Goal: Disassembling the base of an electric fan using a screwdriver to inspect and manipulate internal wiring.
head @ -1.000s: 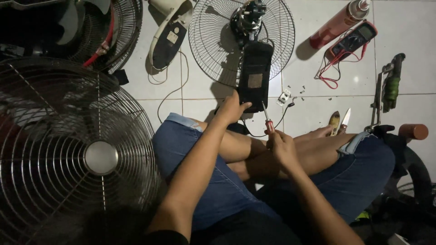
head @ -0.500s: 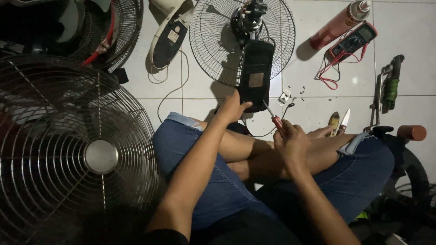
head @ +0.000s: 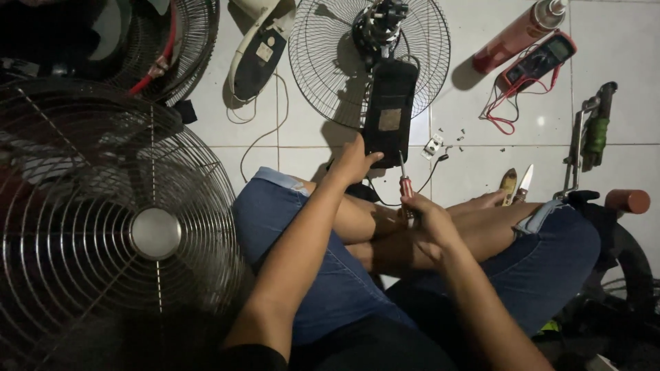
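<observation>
Sitting cross-legged on the tiled floor (head: 309, 130), a person is seen from above with a black oblong fan housing (head: 390, 113) held out in front of the knees. The left hand (head: 354, 161) is closed on the near end of the housing, fingers wrapped under its edge, thumb on top. The right hand (head: 426, 220) is closed round the handle of a red-handled screwdriver (head: 405, 187); the shaft points up toward the lower right corner of the housing, and whether the tip is seated cannot be told.

Progress, judged from the layout: disassembly is well advanced. A wire grille (head: 323, 62) lies flat on the floor with the motor (head: 381, 20) resting on it, just beyond the far end of the housing. Several loose screws (head: 459, 134) and a small white part (head: 433, 145) lie just right of the housing, so some fasteners are already out. The housing itself is not yet opened, as far as is visible.

Nearby: a large complete fan guard (head: 117, 227) at left, a multimeter (head: 540, 62) with red leads, a red spray can (head: 519, 34), and a small knife (head: 526, 180) beside the right knee.

Containers: none are visible; the loose small parts sit directly on the tiles.
</observation>
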